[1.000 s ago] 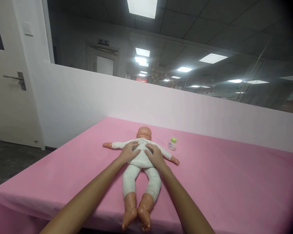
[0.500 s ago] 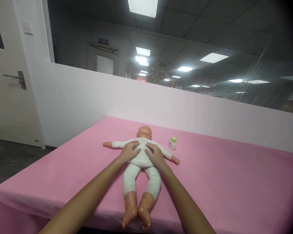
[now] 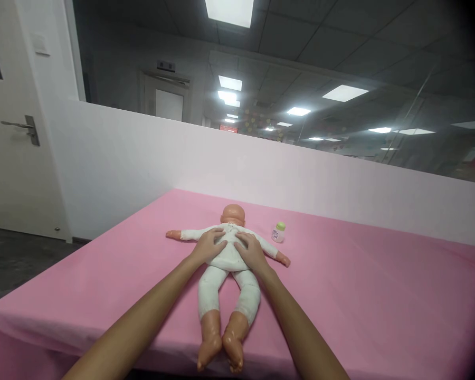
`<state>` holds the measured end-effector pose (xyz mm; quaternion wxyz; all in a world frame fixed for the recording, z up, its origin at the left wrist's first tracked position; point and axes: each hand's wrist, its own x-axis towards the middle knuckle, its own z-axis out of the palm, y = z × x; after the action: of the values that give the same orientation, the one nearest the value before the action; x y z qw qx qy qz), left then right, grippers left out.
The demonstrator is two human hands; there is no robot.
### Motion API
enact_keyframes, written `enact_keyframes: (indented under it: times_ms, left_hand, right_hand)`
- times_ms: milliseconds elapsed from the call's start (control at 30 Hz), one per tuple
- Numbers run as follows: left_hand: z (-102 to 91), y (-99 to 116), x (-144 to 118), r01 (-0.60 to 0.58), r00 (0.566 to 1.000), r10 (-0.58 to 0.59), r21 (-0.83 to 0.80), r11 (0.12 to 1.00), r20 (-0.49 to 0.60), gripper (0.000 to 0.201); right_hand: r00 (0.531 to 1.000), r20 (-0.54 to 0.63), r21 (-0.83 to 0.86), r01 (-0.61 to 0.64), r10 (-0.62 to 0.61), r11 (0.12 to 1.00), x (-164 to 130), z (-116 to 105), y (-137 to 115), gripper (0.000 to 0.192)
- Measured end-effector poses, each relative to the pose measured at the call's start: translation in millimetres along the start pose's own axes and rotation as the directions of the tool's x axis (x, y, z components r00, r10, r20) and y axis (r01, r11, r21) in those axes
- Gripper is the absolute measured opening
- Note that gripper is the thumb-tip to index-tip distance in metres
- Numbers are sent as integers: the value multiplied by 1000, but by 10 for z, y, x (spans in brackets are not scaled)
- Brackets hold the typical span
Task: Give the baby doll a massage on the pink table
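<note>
A baby doll [image 3: 228,258] with a white cloth body lies face down on the pink-covered table [image 3: 114,274], its arms spread out and its feet toward me. My left hand [image 3: 209,245] rests on the left side of its back, fingers stretched and thumb pointing inward. On the right side of the back lies my right hand [image 3: 252,250], also with fingers extended. Neither hand grips anything; both touch the doll's white back. A small clear bottle with a green cap [image 3: 278,233] stands beyond the doll's right-hand arm.
A white wall [image 3: 237,163] runs along the table's far side, with a dark window [image 3: 301,68] above it. To the left is a door [image 3: 19,158] with a metal handle. The table's near edge lies just past the doll's feet.
The view has shifted very slightly. Both hands keep the same place on the doll's back, and the doll and bottle have not moved.
</note>
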<state>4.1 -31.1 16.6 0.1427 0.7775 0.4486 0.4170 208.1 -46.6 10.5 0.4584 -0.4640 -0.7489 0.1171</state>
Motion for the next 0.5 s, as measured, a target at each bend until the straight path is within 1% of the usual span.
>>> enact_keyframes:
  times_ms: [500]
  left_hand:
    - [-9,18,-7,11,1000,-11,0,1000,0,45]
  right_hand:
    - [1000,9,8,1,-1,1000,-1,-1,21,37]
